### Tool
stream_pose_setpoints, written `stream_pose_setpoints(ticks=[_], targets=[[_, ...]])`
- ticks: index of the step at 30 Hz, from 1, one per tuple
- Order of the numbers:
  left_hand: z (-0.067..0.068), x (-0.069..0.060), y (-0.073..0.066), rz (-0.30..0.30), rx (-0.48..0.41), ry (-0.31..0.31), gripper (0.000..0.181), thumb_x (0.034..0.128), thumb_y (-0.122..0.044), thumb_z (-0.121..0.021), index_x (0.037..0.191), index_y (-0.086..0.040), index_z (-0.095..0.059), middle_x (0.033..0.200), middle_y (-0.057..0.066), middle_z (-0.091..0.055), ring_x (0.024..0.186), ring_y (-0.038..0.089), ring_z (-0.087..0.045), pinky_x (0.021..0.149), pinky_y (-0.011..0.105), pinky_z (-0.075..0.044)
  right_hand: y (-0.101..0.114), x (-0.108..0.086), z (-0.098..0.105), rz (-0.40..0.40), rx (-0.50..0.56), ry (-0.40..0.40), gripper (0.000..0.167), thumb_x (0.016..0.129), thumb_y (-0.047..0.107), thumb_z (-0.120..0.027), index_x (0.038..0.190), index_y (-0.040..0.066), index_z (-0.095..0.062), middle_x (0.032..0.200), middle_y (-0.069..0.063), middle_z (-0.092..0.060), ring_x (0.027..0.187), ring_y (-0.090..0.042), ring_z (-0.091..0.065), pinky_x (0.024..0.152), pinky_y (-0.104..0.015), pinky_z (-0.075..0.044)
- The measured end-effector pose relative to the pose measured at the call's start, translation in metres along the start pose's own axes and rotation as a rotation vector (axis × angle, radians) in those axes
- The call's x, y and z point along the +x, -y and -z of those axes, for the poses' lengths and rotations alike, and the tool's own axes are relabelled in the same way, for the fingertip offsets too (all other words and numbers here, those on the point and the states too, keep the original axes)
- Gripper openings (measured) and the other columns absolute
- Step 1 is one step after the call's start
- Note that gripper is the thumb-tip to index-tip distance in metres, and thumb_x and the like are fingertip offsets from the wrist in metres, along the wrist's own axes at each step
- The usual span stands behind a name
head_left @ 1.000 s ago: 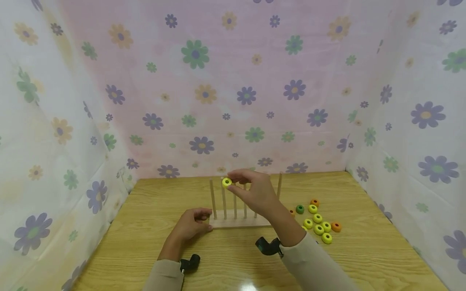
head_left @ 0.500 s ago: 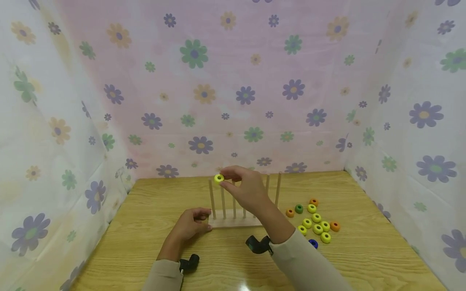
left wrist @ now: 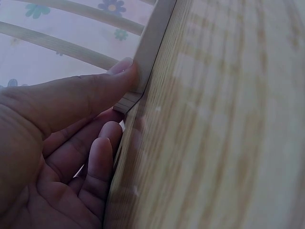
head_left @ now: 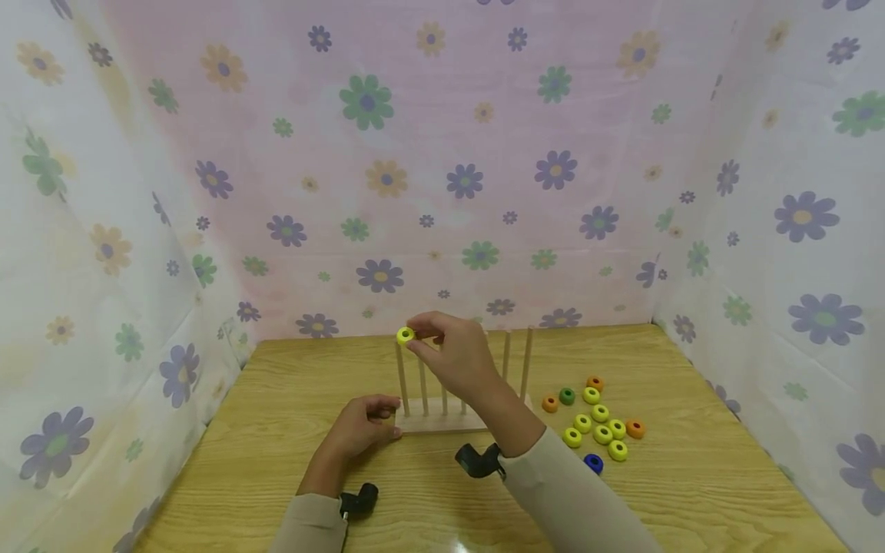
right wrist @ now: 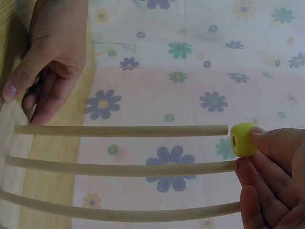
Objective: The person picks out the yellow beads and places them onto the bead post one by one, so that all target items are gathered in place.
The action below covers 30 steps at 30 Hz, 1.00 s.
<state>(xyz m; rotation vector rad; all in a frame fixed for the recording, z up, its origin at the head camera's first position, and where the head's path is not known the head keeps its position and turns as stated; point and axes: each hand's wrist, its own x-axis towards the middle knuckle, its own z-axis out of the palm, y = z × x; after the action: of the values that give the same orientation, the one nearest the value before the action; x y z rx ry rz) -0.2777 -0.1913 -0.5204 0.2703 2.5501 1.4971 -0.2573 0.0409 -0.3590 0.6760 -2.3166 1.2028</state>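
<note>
"While the left hand (head_left: 359, 426) holds the left end of the wooden base (head_left: 432, 424), where is the right hand (head_left: 456, 353)?"

"Up at the top of the end peg (head_left: 402, 380), the leftmost one, with a yellow ring (head_left: 405, 336) pinched between thumb and fingers."

"Is the ring on the peg?"

"I'd say not. The right wrist view shows it just beyond the tip, a narrow gap between, its hole turned toward the wood but perhaps a little off line."

"And the left fingers?"

"Closed in on the base, thumb on one side, fingertips round the other; part of that grip is hidden."

"So how much is done?"

"Very little, by my reading. The end peg is bare, and I see nothing on the other pegs (head_left: 424, 384) either, though the right hand and forearm cover parts of some."

"What's left, then?"

"The one in hand, to start with, and a loose group on the tabletop (head_left: 242, 468), right of the base: seven yellow rings (head_left: 599, 413), three orange rings (head_left: 635, 428), one green ring (head_left: 567, 396) and, nearest the person, one blue ring (head_left: 593, 463)."

"Any order to them?"

"None that I can make out; a few yellow ones touch or nearly touch, the others lie apart."
</note>
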Motion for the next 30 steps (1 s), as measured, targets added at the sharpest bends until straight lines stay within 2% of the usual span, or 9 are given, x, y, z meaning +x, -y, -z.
stream_pose_setpoints(ticks=[6, 10, 13, 15, 19, 25, 30], targets=[[0.0004, -0.0013, 0.0003, -0.013, 0.0, 0.0, 0.045, 0.0837, -0.016, -0.088, 0.126, -0.016, -0.074, 0.122, 0.002, -0.071, 0.111, 0.022, -0.06, 0.094, 0.04, -0.052, 0.002, 0.0004, -0.0053, -0.031, -0.04, 0.009, 0.026, 0.092, 0.025, -0.081, 0.118, 0.02, -0.077, 0.107, 0.006, -0.078, 0.094, -0.009, -0.073, 0.08, -0.033, -0.059], [0.0004, -0.0015, -0.0008, -0.003, -0.012, -0.004, 0.044, 0.084, -0.016, -0.088, 0.125, -0.018, -0.074, 0.121, 0.002, -0.07, 0.111, 0.022, -0.06, 0.095, 0.04, -0.051, 0.0031, 0.0015, -0.0074, -0.048, -0.072, 0.012, 0.026, 0.092, 0.028, -0.081, 0.117, 0.022, -0.077, 0.106, 0.003, -0.079, 0.091, -0.014, -0.072, 0.062, -0.027, -0.056], [0.0003, -0.0022, -0.002, -0.009, -0.015, 0.0, 0.044, 0.0844, -0.016, -0.088, 0.126, -0.016, -0.074, 0.122, 0.004, -0.069, 0.111, 0.023, -0.06, 0.096, 0.042, -0.052, 0.0041, 0.0029, -0.0073, -0.048, -0.082, 0.009, 0.026, 0.092, 0.028, -0.081, 0.117, 0.022, -0.078, 0.107, 0.001, -0.079, 0.089, -0.015, -0.072, 0.047, -0.024, -0.043], [0.0003, -0.0029, -0.003, -0.009, -0.018, 0.006, 0.044, 0.0847, -0.016, -0.087, 0.126, -0.016, -0.073, 0.123, 0.005, -0.069, 0.112, 0.024, -0.059, 0.096, 0.042, -0.051, 0.0044, 0.004, -0.0073, -0.05, -0.092, 0.008, 0.026, 0.092, 0.029, -0.082, 0.116, 0.022, -0.078, 0.107, 0.002, -0.079, 0.089, -0.014, -0.072, 0.044, -0.023, -0.036], [0.0004, -0.0036, -0.0044, -0.013, -0.02, 0.009, 0.043, 0.0851, -0.016, -0.087, 0.126, -0.016, -0.073, 0.123, 0.007, -0.068, 0.112, 0.024, -0.059, 0.095, 0.041, -0.051, 0.005, 0.0054, -0.0076, -0.064, -0.099, 0.012, 0.027, 0.091, 0.031, -0.082, 0.116, 0.022, -0.078, 0.107, 0.003, -0.079, 0.089, -0.013, -0.073, 0.043, -0.022, -0.03], [-0.0006, -0.0032, -0.0044, -0.005, -0.029, 0.0, 0.043, 0.0842, -0.015, -0.088, 0.125, -0.015, -0.074, 0.122, 0.006, -0.069, 0.111, 0.024, -0.06, 0.094, 0.038, -0.052, 0.0077, 0.0066, -0.0087, -0.085, -0.112, 0.025, 0.026, 0.092, 0.032, -0.081, 0.116, 0.023, -0.078, 0.106, 0.004, -0.079, 0.087, -0.013, -0.072, 0.043, -0.023, -0.031], [-0.001, -0.0026, -0.0051, -0.014, -0.038, -0.005, 0.044, 0.0829, -0.015, -0.089, 0.125, -0.013, -0.074, 0.12, 0.006, -0.07, 0.11, 0.024, -0.061, 0.094, 0.04, -0.052, 0.0098, 0.0066, -0.0087, -0.1, -0.124, 0.036, 0.026, 0.092, 0.032, -0.081, 0.116, 0.022, -0.078, 0.105, 0.006, -0.078, 0.085, -0.013, -0.07, 0.044, -0.023, -0.032]])
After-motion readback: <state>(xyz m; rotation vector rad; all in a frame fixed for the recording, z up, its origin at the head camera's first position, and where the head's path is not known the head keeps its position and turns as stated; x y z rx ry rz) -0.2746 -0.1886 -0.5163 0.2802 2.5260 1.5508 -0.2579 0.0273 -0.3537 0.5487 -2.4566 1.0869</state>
